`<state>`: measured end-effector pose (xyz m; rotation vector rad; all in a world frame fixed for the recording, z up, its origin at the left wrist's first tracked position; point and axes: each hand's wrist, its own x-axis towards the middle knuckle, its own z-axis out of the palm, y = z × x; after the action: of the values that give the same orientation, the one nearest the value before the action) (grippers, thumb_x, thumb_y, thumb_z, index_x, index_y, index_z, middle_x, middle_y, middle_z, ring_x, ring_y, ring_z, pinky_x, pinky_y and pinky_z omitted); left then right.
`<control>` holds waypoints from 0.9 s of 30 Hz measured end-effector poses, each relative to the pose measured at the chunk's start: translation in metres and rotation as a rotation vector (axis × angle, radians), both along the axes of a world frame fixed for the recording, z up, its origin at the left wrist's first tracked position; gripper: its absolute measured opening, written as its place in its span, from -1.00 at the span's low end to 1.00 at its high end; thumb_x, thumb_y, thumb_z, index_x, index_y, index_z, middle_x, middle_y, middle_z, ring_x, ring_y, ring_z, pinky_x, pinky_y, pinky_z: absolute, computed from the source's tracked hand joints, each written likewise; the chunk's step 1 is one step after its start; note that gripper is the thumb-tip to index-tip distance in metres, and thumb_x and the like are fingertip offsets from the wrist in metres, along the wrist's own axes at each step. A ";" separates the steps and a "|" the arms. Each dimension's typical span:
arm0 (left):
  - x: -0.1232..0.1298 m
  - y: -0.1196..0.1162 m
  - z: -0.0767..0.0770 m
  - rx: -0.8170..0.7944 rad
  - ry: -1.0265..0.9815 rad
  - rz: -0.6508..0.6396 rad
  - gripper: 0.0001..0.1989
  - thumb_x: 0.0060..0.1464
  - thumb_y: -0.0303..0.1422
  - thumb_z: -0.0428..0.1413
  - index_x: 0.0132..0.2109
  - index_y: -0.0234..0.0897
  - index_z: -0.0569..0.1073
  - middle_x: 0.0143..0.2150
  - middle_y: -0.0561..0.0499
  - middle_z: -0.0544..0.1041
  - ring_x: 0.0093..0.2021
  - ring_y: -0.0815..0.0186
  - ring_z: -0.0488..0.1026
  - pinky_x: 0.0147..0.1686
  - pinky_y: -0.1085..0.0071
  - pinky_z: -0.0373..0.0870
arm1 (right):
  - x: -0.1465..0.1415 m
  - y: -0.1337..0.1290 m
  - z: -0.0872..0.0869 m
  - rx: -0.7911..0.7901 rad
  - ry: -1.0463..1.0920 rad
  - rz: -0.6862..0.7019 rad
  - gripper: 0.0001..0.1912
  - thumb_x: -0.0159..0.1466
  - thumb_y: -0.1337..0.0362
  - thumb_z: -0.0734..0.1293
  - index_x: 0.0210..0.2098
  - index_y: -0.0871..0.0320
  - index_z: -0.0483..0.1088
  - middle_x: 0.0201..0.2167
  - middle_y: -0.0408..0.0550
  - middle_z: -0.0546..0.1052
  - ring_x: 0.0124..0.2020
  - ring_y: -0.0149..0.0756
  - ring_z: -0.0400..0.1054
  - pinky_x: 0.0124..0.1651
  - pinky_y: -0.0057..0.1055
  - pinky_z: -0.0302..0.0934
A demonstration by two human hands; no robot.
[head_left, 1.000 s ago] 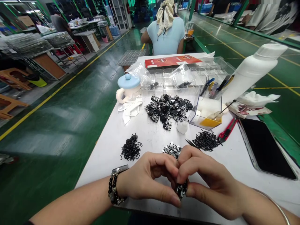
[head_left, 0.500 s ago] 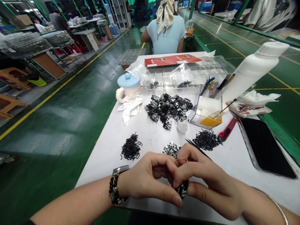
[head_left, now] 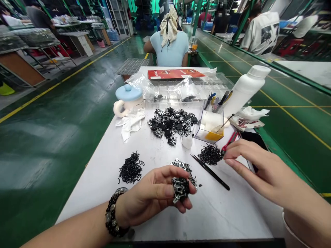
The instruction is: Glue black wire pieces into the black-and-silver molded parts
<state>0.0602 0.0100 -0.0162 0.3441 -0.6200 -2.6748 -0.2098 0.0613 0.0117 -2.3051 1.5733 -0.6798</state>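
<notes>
Left hand (head_left: 157,194) sits low at the near edge of the white table (head_left: 108,172), palm turned up, thumb and fingertips pinched narrow on a small black-and-silver clip part (head_left: 180,188). The part is raised just above the table, right in front of a small heap of silver pieces (head_left: 184,167).

Right hand (head_left: 254,168) holds nothing — fingers loosely spread and extended, tips pointing left toward the pile of black hooks (head_left: 210,154). Fingertips are just beside that pile's right edge; contact cannot be made out.

Key relation: the hook pile lies up and to the right of the held part, with the black tweezers (head_left: 210,171) lying on the table between them. Their long axis runs diagonally, far-left to near-right, roughly across the line from part to pile. The right hand is clearly the nearer one to both hooks and tweezers — the left is well apart from the hooks.

A second black hook pile (head_left: 130,168) lies to the left, beyond the left wrist. Larger mound of clip parts (head_left: 171,122) sits farther back mid-table.
</notes>
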 end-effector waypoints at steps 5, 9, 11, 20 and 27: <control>0.001 -0.004 0.001 -0.044 -0.040 0.044 -0.74 -0.02 -0.45 0.23 -0.12 -0.33 0.50 -0.18 -0.11 0.56 -0.28 0.30 0.55 -0.29 0.49 0.45 | -0.025 0.010 -0.046 0.250 0.164 -0.174 -0.91 0.29 0.28 0.17 -0.30 0.09 0.29 -0.32 -0.08 0.35 -0.28 -0.29 0.26 -0.20 -0.27 0.13; 0.000 -0.005 0.000 -0.095 -0.055 0.049 -0.73 -0.03 -0.43 0.24 -0.12 -0.33 0.51 -0.19 -0.11 0.56 -0.30 0.31 0.54 -0.28 0.49 0.43 | -0.014 0.005 -0.063 0.247 0.148 -0.217 -0.91 0.28 0.26 0.18 -0.29 0.10 0.30 -0.31 -0.07 0.31 -0.33 -0.30 0.24 -0.23 -0.28 0.15; 0.000 -0.005 0.000 -0.114 -0.065 0.055 -0.73 -0.04 -0.42 0.25 -0.13 -0.33 0.51 -0.20 -0.10 0.56 -0.31 0.31 0.53 -0.28 0.49 0.42 | -0.008 0.002 -0.064 0.231 0.142 -0.219 -0.91 0.27 0.27 0.18 -0.30 0.11 0.30 -0.30 -0.07 0.30 -0.31 -0.30 0.23 -0.19 -0.26 0.14; 0.002 -0.006 -0.001 -0.129 -0.103 0.065 -0.73 -0.06 -0.42 0.26 -0.14 -0.32 0.52 -0.21 -0.08 0.57 -0.34 0.33 0.53 -0.30 0.50 0.42 | -0.009 0.007 -0.064 0.128 0.066 -0.233 -0.86 0.29 0.25 0.14 -0.39 0.11 0.22 -0.36 -0.07 0.30 -0.30 -0.24 0.20 -0.21 -0.21 0.10; 0.001 -0.008 -0.001 -0.087 -0.093 0.077 -0.73 -0.05 -0.42 0.25 -0.13 -0.32 0.51 -0.21 -0.10 0.57 -0.35 0.33 0.53 -0.31 0.50 0.43 | 0.002 0.014 -0.047 0.102 -0.354 -0.201 -0.90 0.32 0.24 0.17 -0.17 0.03 0.25 -0.31 -0.12 0.37 -0.27 -0.40 0.30 -0.27 -0.51 0.26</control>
<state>0.0616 0.0023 -0.0171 0.4613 -0.7328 -2.5611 -0.2074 0.0755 -0.0352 -1.8453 1.6352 -0.9707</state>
